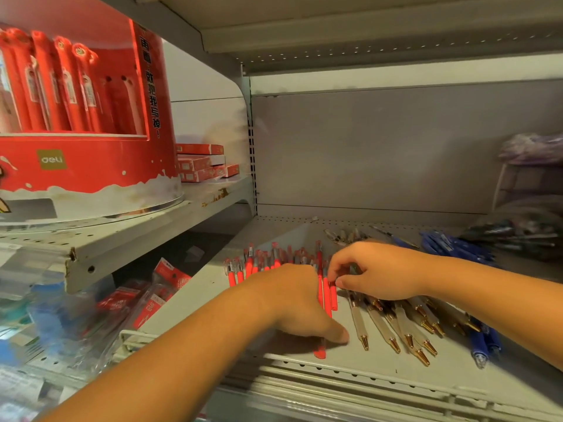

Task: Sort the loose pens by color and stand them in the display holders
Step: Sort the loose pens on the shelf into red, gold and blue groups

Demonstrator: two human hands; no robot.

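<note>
Now, left hand [292, 303]: corrals red pens [253, 264] by colour; fingers hidden, probably curled.
Right hand [376, 271]: fingers pinch another red pen [333, 296].

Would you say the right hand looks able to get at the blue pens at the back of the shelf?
Probably yes: the blue pens lie uncovered just beyond the right hand, with nothing between, though it seems to pinch a red pen.

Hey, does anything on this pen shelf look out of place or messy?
One stray red pen pokes out from under the left hand, much nearer the front edge of the shelf than the red row. Blue pens also lie beside the gold-tipped pens, apart from the blue pile further back.
</note>
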